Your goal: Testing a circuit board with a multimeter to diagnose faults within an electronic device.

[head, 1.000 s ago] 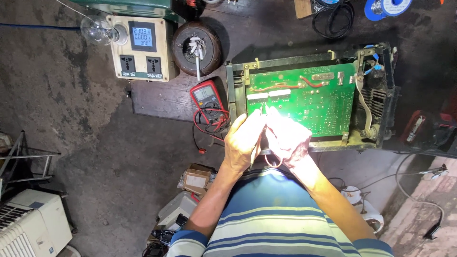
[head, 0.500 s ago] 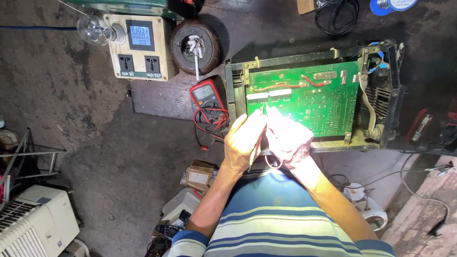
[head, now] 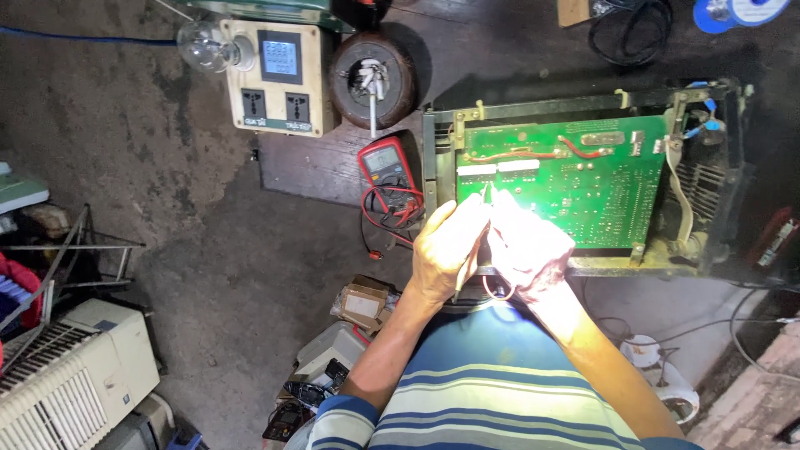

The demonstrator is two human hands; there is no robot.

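Observation:
A green circuit board (head: 583, 187) lies in a dark metal chassis (head: 708, 179) on the floor. Both my hands meet over the board's lower left part, where a bright light falls. My left hand (head: 446, 246) is closed on a slim pale stick-like tool (head: 473, 237) whose tip points at the board near two white connectors (head: 497, 169). My right hand (head: 529, 250) is curled shut beside it, knuckles up. A thin wire loop (head: 497, 292) hangs under it. What the tips touch is hidden by glare.
A red multimeter (head: 387, 167) with red and black leads lies left of the chassis. Behind it stand a beige socket box with a screen (head: 275, 79), a glass bulb (head: 204, 46) and a round brown coil (head: 372, 79). A white appliance (head: 75, 383) and small boxes (head: 362, 304) lie nearer me.
Both hands stay at the same spot on the board with the tool in place. Only the view has shifted slightly.

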